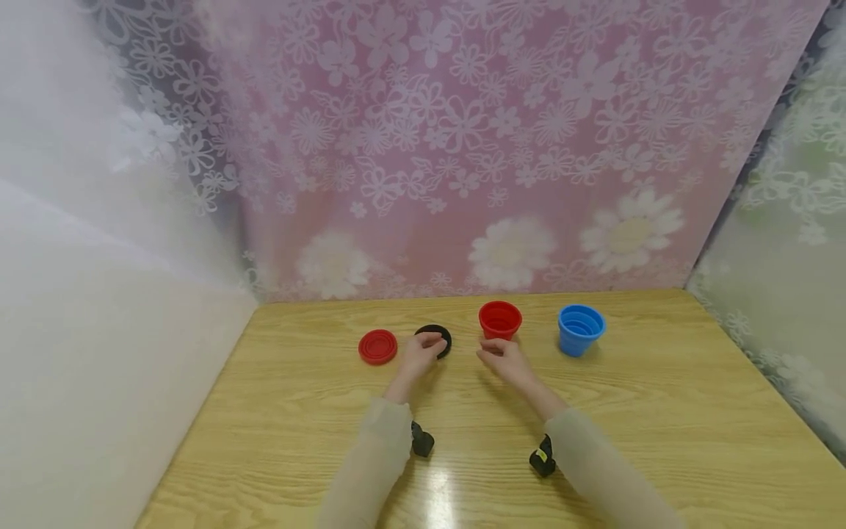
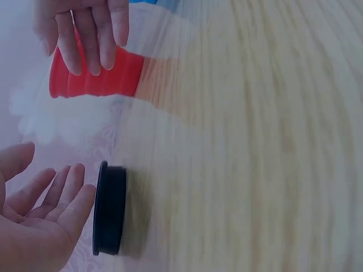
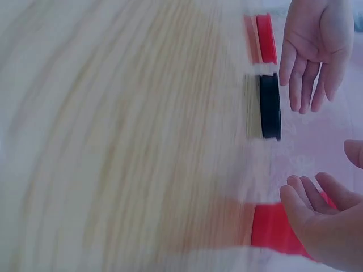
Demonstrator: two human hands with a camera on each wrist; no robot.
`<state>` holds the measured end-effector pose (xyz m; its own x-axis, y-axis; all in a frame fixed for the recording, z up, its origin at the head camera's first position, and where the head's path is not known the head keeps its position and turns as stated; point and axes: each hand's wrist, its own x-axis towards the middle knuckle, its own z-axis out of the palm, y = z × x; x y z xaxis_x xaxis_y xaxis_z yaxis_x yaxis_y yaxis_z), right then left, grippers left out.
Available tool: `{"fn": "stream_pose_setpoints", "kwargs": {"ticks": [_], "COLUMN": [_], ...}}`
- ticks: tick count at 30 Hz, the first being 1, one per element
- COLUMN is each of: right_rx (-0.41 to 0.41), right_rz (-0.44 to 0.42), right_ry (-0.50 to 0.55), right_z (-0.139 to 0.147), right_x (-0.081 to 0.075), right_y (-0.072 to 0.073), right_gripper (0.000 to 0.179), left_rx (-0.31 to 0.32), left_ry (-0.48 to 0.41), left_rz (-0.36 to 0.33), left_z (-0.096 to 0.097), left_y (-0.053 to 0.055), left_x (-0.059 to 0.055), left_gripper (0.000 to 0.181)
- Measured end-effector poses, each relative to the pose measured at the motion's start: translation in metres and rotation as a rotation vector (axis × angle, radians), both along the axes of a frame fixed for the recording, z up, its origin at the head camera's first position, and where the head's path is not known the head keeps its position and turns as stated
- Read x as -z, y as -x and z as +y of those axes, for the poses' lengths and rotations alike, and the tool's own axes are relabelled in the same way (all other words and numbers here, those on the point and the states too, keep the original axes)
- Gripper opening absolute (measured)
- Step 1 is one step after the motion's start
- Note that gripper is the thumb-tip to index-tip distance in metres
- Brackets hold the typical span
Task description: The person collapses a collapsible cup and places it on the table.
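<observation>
A flat black collapsed cup [image 1: 434, 339] lies on the table, and my left hand [image 1: 418, 355] hovers just above its near side, fingers relaxed and holding nothing. In the left wrist view the black cup [image 2: 110, 209] appears side-on, close to the left fingertips. An expanded red cup [image 1: 500, 317] stands to the right of it. My right hand [image 1: 507, 360] is in front of that cup with loosely bent fingers around nothing. In the right wrist view the red cup [image 3: 272, 226] is partly hidden behind the right hand [image 3: 323, 221].
A flat red collapsed cup [image 1: 378, 347] lies left of the black one. An expanded blue cup [image 1: 581, 328] stands at the right. The wooden table [image 1: 476, 426] ends at a pink flowered curtain [image 1: 423, 184] behind, with pale panels on both sides.
</observation>
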<state>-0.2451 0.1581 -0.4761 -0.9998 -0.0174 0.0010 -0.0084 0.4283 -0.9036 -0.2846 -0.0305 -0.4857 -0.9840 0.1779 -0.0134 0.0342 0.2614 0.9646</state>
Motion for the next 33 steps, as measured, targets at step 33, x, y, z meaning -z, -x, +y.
{"fn": "stream_pose_setpoints", "kwargs": {"ticks": [33], "right_rx": [0.040], "right_rz": [-0.038], "right_ry": [0.236], "right_z": [0.060], "right_x": [-0.005], "right_y": [0.021], "right_gripper": [0.049], "left_rx": [0.130], "left_ry": [-0.144], "left_rz": [0.076], "left_z": [0.075], "left_y": [0.035], "left_x": [0.022], "left_gripper": [0.043]}}
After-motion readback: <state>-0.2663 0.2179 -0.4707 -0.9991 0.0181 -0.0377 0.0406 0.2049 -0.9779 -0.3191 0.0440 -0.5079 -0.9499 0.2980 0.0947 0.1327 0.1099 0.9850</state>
